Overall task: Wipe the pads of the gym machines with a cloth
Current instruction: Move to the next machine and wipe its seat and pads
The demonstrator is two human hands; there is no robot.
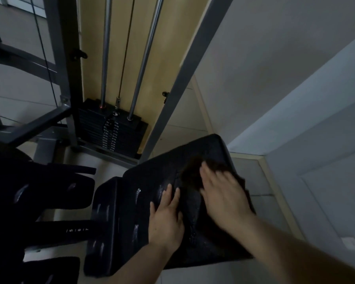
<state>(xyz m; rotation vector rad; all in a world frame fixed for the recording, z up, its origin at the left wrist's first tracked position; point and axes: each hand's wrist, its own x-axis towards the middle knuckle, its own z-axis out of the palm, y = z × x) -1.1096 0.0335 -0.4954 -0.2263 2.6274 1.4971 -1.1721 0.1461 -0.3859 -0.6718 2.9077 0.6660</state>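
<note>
- Both forearms reach in from the bottom edge, and both hands lie on the black seat pad [143, 201] of a gym machine.
- Left hand [166, 216] rests flat on the pad, fingers straight and spread, holding nothing; it seems to steady the pad.
- Right hand [223, 193] is blurred; its fingers appear extended and pressed down on a dark cloth [193, 173], which lies on the upper right part of the pad. Whether the thumb curls round the cloth, I cannot tell.
- Pale glints, perhaps moisture, show on the pad's near and left faces, so this pad looks partly wiped; the light is too dim to say which areas are finished.
- Other dark pads [55, 191] to the left carry similar glints, but whether they have been wiped is unclear.
- Behind stands the weight stack [115, 132] with its guide rods [106, 52], inside a grey frame [64, 58].
</note>
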